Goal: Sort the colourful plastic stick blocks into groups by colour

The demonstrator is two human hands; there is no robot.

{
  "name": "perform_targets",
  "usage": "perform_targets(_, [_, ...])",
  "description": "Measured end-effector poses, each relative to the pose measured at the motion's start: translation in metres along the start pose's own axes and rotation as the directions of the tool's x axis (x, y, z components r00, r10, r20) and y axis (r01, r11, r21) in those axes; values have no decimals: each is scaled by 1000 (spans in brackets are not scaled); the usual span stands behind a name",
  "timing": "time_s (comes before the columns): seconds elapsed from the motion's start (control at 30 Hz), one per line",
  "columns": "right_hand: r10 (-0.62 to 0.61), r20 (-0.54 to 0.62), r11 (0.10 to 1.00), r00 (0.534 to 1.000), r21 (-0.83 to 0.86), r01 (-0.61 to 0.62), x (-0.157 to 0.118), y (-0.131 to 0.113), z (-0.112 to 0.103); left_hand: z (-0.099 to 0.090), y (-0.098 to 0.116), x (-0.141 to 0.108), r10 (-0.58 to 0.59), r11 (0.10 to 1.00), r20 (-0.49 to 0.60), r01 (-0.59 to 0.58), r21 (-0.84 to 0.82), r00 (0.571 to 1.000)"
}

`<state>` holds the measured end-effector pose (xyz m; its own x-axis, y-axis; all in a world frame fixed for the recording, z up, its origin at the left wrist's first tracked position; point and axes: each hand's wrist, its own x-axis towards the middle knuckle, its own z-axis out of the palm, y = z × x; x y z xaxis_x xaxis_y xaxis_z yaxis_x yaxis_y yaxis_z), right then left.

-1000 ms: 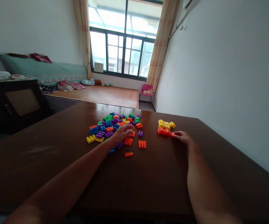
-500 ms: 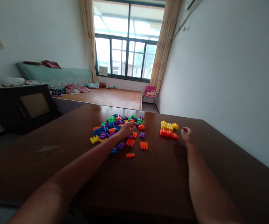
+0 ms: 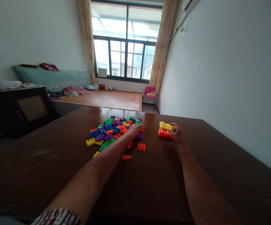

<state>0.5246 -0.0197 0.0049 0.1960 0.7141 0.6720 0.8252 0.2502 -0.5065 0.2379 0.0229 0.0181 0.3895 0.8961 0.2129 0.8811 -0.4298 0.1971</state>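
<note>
My left hand (image 3: 135, 131) lies over the right side of a mixed pile of plastic building blocks (image 3: 108, 127), in green, blue, purple, orange and yellow. Its fingers curl down around an orange block (image 3: 141, 130), mostly hidden by them. At the right, my right hand (image 3: 178, 135) closes on the right end of two neat rows of blocks. The yellow row (image 3: 165, 126) is behind the orange row (image 3: 165, 133), and the fingertips partly cover both. In front of the pile lie a ridged orange block (image 3: 141, 147) and a single orange piece (image 3: 126, 157).
Everything lies on a dark brown table (image 3: 135, 187). Beyond its far edge are a low bed (image 3: 116, 99), a pink chair (image 3: 149, 92) and a window. A dark cabinet (image 3: 29, 106) stands to the left, and a white wall runs along the right.
My right hand has moved left onto the end of the rows, which now look straighter. My left hand has shifted right and closed over an orange block. The view has turned slightly.
</note>
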Motion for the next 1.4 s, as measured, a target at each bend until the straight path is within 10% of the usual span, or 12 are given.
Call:
perform_targets(0.3, [-114,494,864,862,478,-159,-13,-62,21,-20,7,-30,246,909,-129,-275,-314,961])
perform_targets(0.5, [-190,560,863,807,487,-134,-27,-99,31,-19,9,-60,329,767,-278,-427,-479,902])
perform_targets(0.7, [156,327,825,932,475,-305,1,-33,7,-30,-20,-82,163,829,-375,-333,-450,912])
perform_targets(0.9, [498,38,859,867,117,-498,5,52,-18,-38,-38,-94,107,882,-430,-286,-375,896])
perform_targets(1.4, [487,194,870,851,-30,-492,-2,51,-22,-44,-53,-92,117,915,-398,-255,-313,910])
